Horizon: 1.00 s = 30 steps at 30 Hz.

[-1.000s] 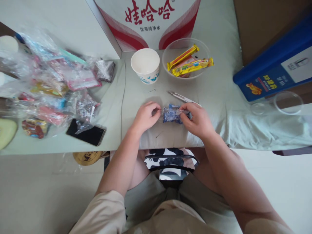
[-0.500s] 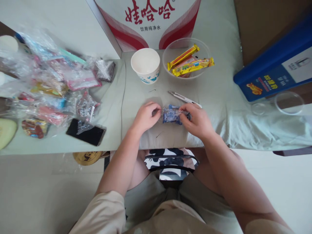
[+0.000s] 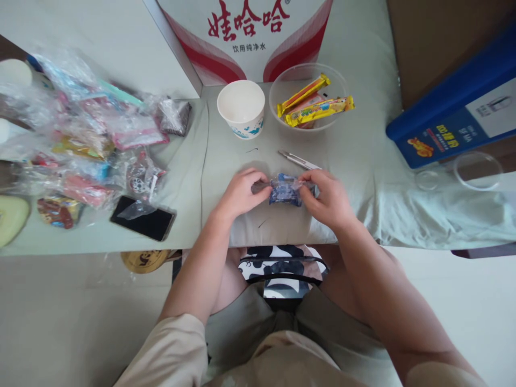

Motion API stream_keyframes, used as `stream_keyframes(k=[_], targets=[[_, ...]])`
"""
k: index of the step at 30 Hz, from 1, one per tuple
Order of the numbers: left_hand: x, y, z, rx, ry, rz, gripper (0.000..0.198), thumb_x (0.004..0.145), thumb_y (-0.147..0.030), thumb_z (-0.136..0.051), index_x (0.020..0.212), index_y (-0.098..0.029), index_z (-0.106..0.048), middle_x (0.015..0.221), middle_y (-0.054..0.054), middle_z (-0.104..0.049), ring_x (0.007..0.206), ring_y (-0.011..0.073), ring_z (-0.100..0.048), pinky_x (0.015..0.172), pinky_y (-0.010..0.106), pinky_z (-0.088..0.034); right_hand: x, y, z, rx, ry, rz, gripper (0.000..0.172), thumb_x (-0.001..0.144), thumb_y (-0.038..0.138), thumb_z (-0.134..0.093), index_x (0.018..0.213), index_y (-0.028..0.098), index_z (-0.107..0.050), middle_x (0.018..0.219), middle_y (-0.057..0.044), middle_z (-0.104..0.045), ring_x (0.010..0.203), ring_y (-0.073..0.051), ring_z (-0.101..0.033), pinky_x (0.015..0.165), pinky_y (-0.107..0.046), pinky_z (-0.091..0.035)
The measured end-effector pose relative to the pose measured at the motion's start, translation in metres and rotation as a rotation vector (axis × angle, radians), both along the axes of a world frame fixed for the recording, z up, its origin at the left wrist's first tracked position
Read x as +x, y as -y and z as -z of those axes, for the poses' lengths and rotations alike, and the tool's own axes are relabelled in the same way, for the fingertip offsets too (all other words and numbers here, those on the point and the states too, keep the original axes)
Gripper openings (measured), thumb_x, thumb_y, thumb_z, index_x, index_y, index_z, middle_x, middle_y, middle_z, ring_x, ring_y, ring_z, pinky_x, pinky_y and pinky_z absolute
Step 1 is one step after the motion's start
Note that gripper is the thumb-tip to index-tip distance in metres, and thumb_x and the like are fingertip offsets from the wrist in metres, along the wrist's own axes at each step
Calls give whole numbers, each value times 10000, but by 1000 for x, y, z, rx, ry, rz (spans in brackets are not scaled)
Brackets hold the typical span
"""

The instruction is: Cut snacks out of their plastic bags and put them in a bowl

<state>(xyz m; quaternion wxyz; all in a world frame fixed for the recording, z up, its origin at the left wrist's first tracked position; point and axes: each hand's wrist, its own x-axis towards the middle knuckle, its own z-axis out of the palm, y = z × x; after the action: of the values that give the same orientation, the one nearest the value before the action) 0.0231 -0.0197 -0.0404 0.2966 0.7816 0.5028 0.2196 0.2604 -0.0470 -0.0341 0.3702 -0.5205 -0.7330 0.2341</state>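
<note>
A small blue packet in clear plastic wrap (image 3: 285,191) lies on the cloth between both hands; what is inside it I cannot make out. My left hand (image 3: 245,192) pinches the wrap at its left end, thumb against forefinger. At the other end, my right hand (image 3: 325,198) grips the wrap between thumb and fingertips. Just behind the right hand rests a silver utility knife (image 3: 299,160), partly covered by the fingers. A white paper cup (image 3: 242,110) with a blue-green pattern stands farther back, beside a clear plastic bowl (image 3: 275,119) holding yellow-wrapped snack sticks (image 3: 318,110).
Many plastic-wrapped packets (image 3: 92,134) are heaped at the left, with a black phone (image 3: 143,217) in front. A white and red carton (image 3: 250,59) stands at the back. On the right are a blue box (image 3: 451,123) and a clear round lid (image 3: 478,188).
My left hand has shifted slightly right and now pinches the left end of the wrap. The blue packet is turned a little and stretched between both hands.
</note>
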Motion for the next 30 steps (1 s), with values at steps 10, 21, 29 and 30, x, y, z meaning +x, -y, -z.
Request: stream_keyframes(k=[10, 21, 29, 30], targets=[[-5, -2, -2, 92, 246, -152, 99, 896, -257, -647, 839, -208, -710, 944, 59, -759, 910, 196, -702, 893, 364, -556, 13, -1, -7, 41, -156, 275, 121, 789, 155, -533, 838, 246, -596, 823, -22, -700, 788, -225, -660, 775, -371, -509], [-25, 8, -27, -294, 494, -99, 183, 803, -337, -695, 726, -179, -644, 629, 27, -692, 489, 112, -557, 465, 221, -393, 29, 2, -15, -169, -259, 50, 291, 875, 261, -490, 1033, 203, -727, 690, -1, -658, 548, -154, -537, 571, -294, -429], [-30, 6, -28, -788, 309, 115, 269, 797, -386, -717, 938, -157, -734, 746, 70, -766, 425, 104, -537, 467, 244, -440, 17, 9, -21, -233, 118, -246, 261, 924, 335, -557, 874, 203, -777, 624, -7, -699, 507, -130, -558, 559, -273, -405], [-28, 7, -25, -640, 354, 12, 285, 800, -392, -716, 970, -163, -725, 778, 67, -769, 469, 113, -569, 502, 252, -468, 14, 10, -19, -204, 136, -217, 245, 926, 325, -559, 888, 208, -771, 646, -10, -711, 521, -138, -579, 561, -275, -414]])
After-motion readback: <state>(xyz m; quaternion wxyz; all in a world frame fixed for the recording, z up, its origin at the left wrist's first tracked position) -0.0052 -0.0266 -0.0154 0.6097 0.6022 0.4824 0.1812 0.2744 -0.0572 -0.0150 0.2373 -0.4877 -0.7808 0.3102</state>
